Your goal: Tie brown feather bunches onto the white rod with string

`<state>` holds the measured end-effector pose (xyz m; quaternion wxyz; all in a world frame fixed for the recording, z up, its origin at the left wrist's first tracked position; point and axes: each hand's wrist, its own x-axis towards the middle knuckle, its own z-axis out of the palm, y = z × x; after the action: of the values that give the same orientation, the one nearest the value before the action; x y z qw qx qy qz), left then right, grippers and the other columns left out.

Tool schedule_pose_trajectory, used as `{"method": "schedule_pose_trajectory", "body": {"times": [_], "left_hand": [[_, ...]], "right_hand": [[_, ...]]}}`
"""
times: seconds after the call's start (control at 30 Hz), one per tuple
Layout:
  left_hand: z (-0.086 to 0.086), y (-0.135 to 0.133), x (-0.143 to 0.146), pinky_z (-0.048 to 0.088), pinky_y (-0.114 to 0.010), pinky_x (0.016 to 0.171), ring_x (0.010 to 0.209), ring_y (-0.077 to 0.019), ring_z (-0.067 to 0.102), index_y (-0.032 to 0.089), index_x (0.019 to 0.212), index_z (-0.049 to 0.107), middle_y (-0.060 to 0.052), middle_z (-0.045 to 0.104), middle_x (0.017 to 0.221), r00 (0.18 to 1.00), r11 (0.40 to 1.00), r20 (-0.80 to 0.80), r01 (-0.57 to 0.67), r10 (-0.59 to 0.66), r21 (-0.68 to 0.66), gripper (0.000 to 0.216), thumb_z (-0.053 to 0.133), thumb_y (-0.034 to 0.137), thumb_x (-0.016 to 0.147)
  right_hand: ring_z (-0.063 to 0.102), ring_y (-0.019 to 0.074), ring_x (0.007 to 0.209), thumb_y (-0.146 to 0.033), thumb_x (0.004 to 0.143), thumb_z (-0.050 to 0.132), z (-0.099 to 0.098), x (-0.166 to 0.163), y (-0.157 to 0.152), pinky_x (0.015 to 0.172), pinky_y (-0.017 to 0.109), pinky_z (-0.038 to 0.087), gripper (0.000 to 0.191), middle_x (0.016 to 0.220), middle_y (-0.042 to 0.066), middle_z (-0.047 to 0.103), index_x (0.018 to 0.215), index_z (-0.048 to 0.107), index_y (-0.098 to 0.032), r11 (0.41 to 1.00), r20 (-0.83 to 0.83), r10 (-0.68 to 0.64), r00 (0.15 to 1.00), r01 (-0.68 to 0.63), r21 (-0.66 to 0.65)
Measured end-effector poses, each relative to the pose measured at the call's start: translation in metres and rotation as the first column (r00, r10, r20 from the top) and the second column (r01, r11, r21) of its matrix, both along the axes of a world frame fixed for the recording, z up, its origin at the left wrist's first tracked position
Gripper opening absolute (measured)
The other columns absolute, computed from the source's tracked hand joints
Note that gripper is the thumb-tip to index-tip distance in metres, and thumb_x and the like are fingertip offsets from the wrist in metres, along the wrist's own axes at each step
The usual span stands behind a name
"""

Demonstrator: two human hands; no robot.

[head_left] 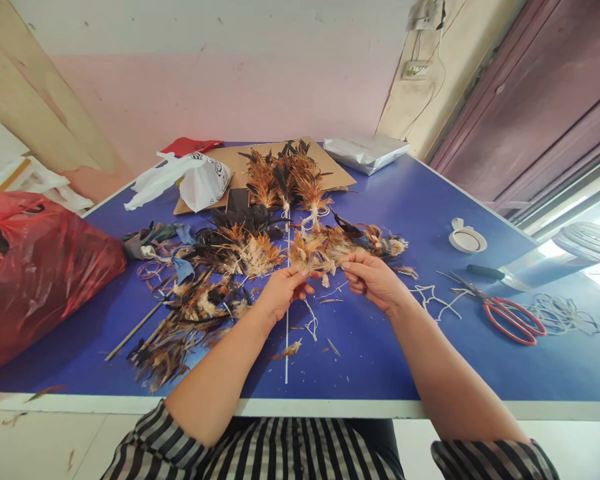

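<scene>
While we work at centre of blue tabletop [405,360], our left hand [280,291] and right hand [375,280] pinch strip of tan, brown and black feathers [325,248], fingers of both hands clamped on its near edge. Strip fluffy: cream down at base, rusty tips, dark bluish end trailing right. It spans gap between hands, just far of fingertips. We see loose heap of dark feathers [200,313] left, red-handled scissors [510,319] right, white string scraps [433,299] near right wrist, brown cardboard sheet [337,175] far.
</scene>
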<state>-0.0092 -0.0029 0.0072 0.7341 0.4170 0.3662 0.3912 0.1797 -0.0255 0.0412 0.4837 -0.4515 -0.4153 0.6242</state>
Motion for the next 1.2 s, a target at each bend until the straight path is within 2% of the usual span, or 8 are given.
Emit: {"method": "schedule_pose_trajectory", "body": {"times": [0.13, 0.23, 0.33, 0.47, 0.83, 1.07, 1.2], "left_hand": [[-0.002, -0.003, 0.001, 0.042, -0.013, 0.043, 0.054, -0.0054, 0.058, 0.011, 0.083, 0.064, -0.012, 0.065, 0.099, 0.995, 0.984, 0.064, 0.089, -0.080, -0.153, 0.014, 0.060, 0.020, 0.074], [-0.003, -0.007, 0.003, 0.045, -0.012, 0.044, 0.057, -0.0070, 0.061, 0.009, 0.084, 0.064, -0.013, 0.065, 0.098, 0.987, 0.961, 0.078, 0.156, -0.141, -0.229, 0.013, 0.059, 0.017, 0.075], [-0.004, -0.010, 0.005, 0.047, -0.011, 0.046, 0.062, -0.0100, 0.064, 0.007, 0.084, 0.063, -0.015, 0.066, 0.094, 0.978, 0.936, 0.093, 0.204, -0.185, -0.286, 0.013, 0.057, 0.016, 0.076], [-0.003, -0.011, 0.007, 0.049, -0.014, 0.050, 0.064, -0.0132, 0.066, 0.007, 0.083, 0.061, -0.014, 0.068, 0.083, 0.978, 0.926, 0.060, 0.207, -0.199, -0.314, 0.011, 0.055, 0.014, 0.078], [-0.006, -0.013, 0.009, 0.049, -0.016, 0.049, 0.056, -0.0121, 0.064, 0.006, 0.079, 0.063, -0.006, 0.064, 0.064, 0.969, 0.926, -0.010, 0.231, -0.245, -0.299, 0.011, 0.059, 0.016, 0.075], [-0.006, -0.015, 0.008, 0.048, -0.016, 0.048, 0.050, -0.0070, 0.058, 0.007, 0.078, 0.063, -0.002, 0.058, 0.061, 0.949, 0.930, -0.022, 0.302, -0.314, -0.211, 0.022, 0.069, 0.025, 0.067], [-0.008, -0.012, 0.008, 0.046, -0.018, 0.045, 0.045, -0.0066, 0.054, 0.007, 0.073, 0.061, -0.001, 0.056, 0.057, 0.946, 0.950, -0.114, 0.289, -0.302, -0.120, 0.027, 0.068, 0.032, 0.066]], "right_hand": [[0.028, 0.0027, 0.037, -0.029, 0.064, 0.067, 0.007, -0.009, -0.002, 0.038, 0.017, 0.021, 0.021, 0.044, -0.008, 0.041, 0.070, 0.052, -0.017, 0.999, 0.000, 0.020, 1.000, -0.020, 0.050], [0.030, 0.0035, 0.038, -0.030, 0.066, 0.065, 0.010, -0.014, 0.000, 0.038, 0.018, 0.023, 0.019, 0.044, -0.008, 0.041, 0.071, 0.053, -0.017, 0.993, 0.058, -0.012, 0.998, 0.005, 0.116], [0.033, 0.0044, 0.040, -0.031, 0.068, 0.063, 0.009, -0.018, 0.003, 0.039, 0.018, 0.026, 0.017, 0.044, -0.007, 0.042, 0.073, 0.055, -0.016, 0.983, 0.146, -0.052, 0.988, 0.024, 0.183], [0.034, 0.0048, 0.040, -0.031, 0.069, 0.061, 0.004, -0.020, 0.005, 0.040, 0.019, 0.028, 0.016, 0.045, -0.007, 0.043, 0.075, 0.056, -0.017, 0.972, 0.204, -0.081, 0.975, 0.032, 0.232], [0.035, 0.0051, 0.040, -0.030, 0.069, 0.062, -0.003, -0.016, 0.008, 0.040, 0.020, 0.029, 0.016, 0.046, -0.007, 0.043, 0.074, 0.055, -0.016, 0.964, 0.117, -0.111, 0.987, 0.078, 0.253], [0.035, 0.0055, 0.040, -0.032, 0.068, 0.063, -0.005, -0.009, 0.010, 0.040, 0.020, 0.029, 0.018, 0.044, -0.007, 0.043, 0.074, 0.055, -0.016, 0.966, 0.119, -0.117, 0.986, 0.085, 0.243], [0.037, 0.0065, 0.040, -0.031, 0.072, 0.059, -0.003, -0.010, 0.005, 0.042, 0.021, 0.030, 0.015, 0.046, -0.007, 0.044, 0.075, 0.055, -0.018, 0.959, 0.190, -0.121, 0.974, 0.065, 0.276]]}}
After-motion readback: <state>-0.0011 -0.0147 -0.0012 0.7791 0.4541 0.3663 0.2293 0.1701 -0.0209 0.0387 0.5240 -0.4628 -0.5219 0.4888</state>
